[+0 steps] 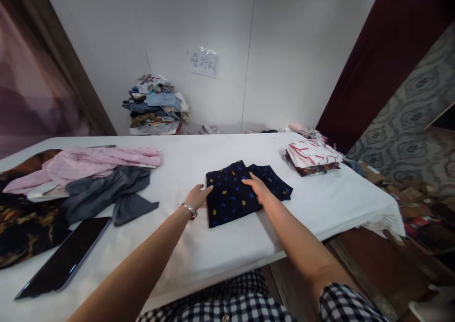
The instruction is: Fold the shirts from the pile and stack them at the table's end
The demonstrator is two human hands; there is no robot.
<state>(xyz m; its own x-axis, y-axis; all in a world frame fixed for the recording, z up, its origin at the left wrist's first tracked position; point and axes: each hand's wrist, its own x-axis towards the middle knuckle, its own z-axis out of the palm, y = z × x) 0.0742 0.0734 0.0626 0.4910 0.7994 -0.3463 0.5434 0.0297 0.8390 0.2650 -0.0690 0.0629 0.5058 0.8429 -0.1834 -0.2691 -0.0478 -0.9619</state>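
Note:
A dark navy shirt with blue and yellow spots lies partly folded on the white-covered table. At its left edge, my left hand, with a silver bracelet on the wrist, pinches the cloth, thumb on top and the other fingers mostly hidden. My right hand grips the shirt near its middle, where the folded part meets a flap spreading to the right. Its thumb and a finger show on top; the rest are out of sight under the cloth.
Left lie a pink garment, a grey one, a dark patterned one and a black-screened tablet. Folded clothes are stacked at the right. Behind the table rises a clothes pile, beside a paper sign on the wall.

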